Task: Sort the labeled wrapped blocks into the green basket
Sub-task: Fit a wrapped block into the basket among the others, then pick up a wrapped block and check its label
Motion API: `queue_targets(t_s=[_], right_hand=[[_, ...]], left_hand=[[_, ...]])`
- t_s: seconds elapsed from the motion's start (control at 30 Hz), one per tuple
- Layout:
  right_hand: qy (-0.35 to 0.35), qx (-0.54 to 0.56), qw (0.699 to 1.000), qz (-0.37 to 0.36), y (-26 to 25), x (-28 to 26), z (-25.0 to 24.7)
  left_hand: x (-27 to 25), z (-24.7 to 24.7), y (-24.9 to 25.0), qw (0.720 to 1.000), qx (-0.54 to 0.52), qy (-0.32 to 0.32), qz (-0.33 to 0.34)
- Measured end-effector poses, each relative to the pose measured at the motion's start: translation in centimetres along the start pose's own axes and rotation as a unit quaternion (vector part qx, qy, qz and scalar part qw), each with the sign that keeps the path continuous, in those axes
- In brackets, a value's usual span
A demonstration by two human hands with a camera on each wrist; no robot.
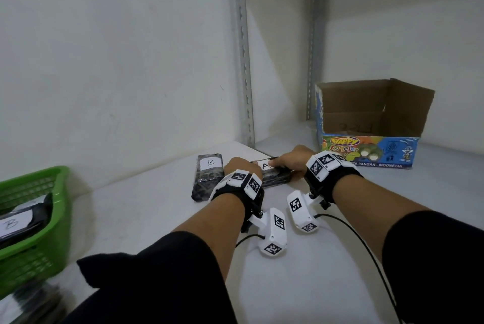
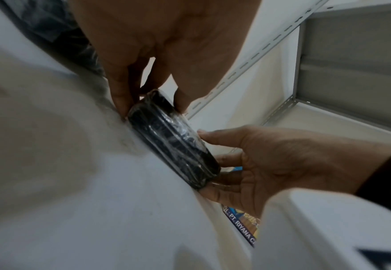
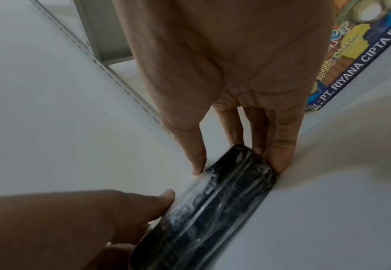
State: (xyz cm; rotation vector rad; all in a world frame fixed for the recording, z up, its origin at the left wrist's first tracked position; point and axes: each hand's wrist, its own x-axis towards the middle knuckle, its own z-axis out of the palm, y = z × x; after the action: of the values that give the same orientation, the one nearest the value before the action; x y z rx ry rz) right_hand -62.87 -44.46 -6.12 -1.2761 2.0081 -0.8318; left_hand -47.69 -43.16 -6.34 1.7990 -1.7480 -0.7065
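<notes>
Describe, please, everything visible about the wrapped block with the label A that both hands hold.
The block labelled A is a long dark bar wrapped in glossy, wrinkled clear film, with a white paper label on top. It lies flat on the white shelf, right of the block labelled B. The left hand pinches one end and the right hand pinches the other, thumbs and fingers on opposite long sides. It does not look lifted.

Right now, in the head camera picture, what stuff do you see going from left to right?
Green basket → block labeled B → left hand → block labeled A → right hand → cardboard box.
</notes>
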Motion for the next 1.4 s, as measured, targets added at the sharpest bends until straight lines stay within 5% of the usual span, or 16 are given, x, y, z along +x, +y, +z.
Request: queue_targets(t_s=[0.5,0.67,0.83,1.1,1.4], right_hand=[[0.003,-0.078,0.996,-0.038,-0.9,-3.4,-1.4],[0.022,-0.136,0.984,-0.110,-2.8,-8.5,-2.2],[-0.030,-0.116,0.975,-0.187,-5.6,-15.2,0.7],[-0.131,-0.200,0.916,-0.322,-10.7,-27.3,8.8],[-0.236,-0.281,0.838,-0.404,-14.3,-33.8,18.2]], left_hand=[[-2.7,-2.8,0.7,0.999,0.019,0.013,0.041],[-6.7,-9.6,-1.1,0.994,0.052,0.046,0.079],[-13.0,-19.0,-6.6,0.990,0.095,0.042,0.091],[-23.7,-28.8,-17.9,0.975,0.210,0.070,0.027],[-26.4,-28.6,-23.8,0.963,0.269,-0.007,-0.008]])
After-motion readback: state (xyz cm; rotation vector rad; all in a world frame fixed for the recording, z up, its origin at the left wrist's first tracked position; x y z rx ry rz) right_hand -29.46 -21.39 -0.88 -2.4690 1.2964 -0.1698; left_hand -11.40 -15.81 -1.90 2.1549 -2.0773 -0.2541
